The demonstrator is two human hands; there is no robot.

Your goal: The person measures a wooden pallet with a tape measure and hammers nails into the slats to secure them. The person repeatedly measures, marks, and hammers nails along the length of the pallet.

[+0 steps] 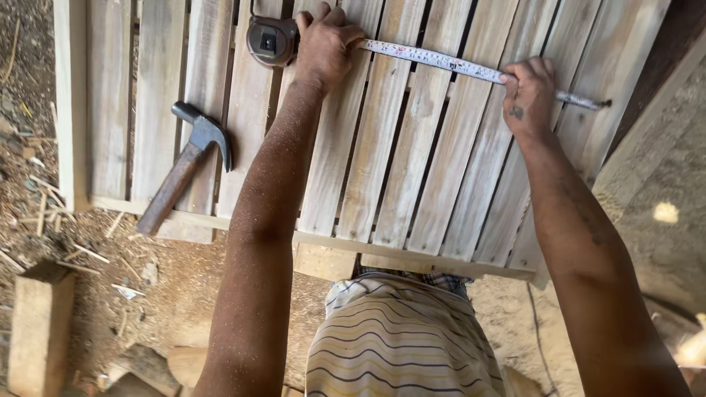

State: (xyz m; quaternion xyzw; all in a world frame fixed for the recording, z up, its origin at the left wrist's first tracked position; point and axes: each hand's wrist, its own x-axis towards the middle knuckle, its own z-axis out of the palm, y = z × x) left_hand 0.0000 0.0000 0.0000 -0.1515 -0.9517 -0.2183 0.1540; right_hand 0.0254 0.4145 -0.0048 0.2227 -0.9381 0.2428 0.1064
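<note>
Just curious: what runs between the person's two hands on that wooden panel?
In the head view, a stretch of tape measure blade spans from the left hand to the right hand, lying across the slatted wooden panel.

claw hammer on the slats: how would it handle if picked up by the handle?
The claw hammer is probably head-heavy: a dark metal head on a slimmer wooden handle. It looks rigid, not fragile. Lying flat across the wooden slats, it seems unlikely to roll.
</note>
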